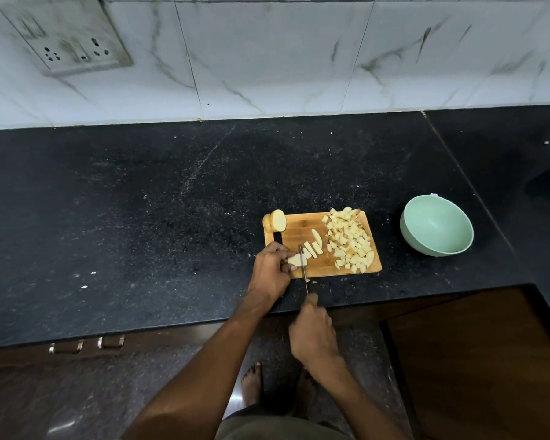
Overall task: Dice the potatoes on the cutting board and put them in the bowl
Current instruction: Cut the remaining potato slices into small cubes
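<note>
left hand [271, 265] pinches a pale potato strip [296, 259] at the board's [302, 224] 8 o'clock corner, fingers curled round it. right hand [313, 335] is wrapped on the knife [303, 265] handle; thin blade runs 6 to 12 o'clock, edge down across the strip just at the left fingertips. strip's long axis runs 9 to 3, so blade crosses it square; next cut likely lands toward 9 o'clock, close to the fingers, slip risk. cut sticks [312, 248] lie just at 2 o'clock of the blade. dice pile [350, 239], small matte cubes, covers the board's 3 o'clock side. uncut half potato [276, 220], rounded, skin on, sits at the 11 o'clock corner. board is wood, flat, rectangular. bowl [436, 225], mint green, smooth, round, stands at 3 o'clock of the board, apart, nothing visible in it. counter [140, 201] is black speckled stone. right hand is nearer the bowl.
</note>
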